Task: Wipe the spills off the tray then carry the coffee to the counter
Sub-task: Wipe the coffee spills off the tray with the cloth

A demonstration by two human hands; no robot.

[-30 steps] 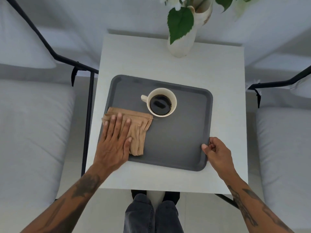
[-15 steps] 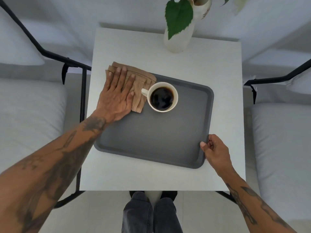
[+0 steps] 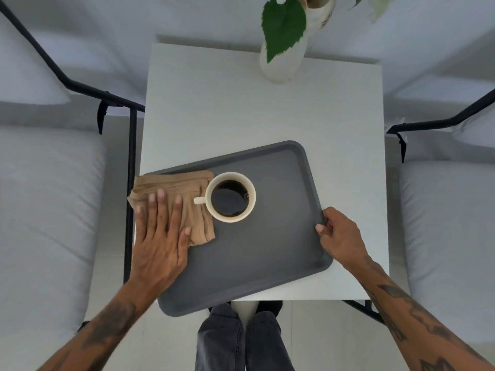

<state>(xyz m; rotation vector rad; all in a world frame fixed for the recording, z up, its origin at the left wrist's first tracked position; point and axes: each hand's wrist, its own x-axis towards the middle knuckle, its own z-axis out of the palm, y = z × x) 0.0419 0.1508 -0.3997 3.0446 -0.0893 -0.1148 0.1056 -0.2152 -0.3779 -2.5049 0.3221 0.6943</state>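
Note:
A dark grey tray (image 3: 267,258) lies skewed on the small white table (image 3: 254,111), its near left corner hanging over the front edge. A cream cup of black coffee (image 3: 230,197) stands on the tray's left half, handle pointing left. My left hand (image 3: 160,236) presses flat, fingers spread, on a folded tan cloth (image 3: 192,188) at the tray's left edge, right beside the cup. The cloth's left end sticks out past the rim. My right hand (image 3: 340,236) pinches the tray's right rim. No spills show on the bare tray floor.
A white vase with green leaves (image 3: 284,41) stands at the table's far edge. Pale cushioned seats with black metal frames flank the table on the left (image 3: 48,210) and right (image 3: 450,223). My legs in dark jeans (image 3: 241,341) are below the table's front edge.
The tray has turned counter-clockwise and slid toward me, over the table's front edge. My left hand drew the cloth back from the tray's far left corner along its left side.

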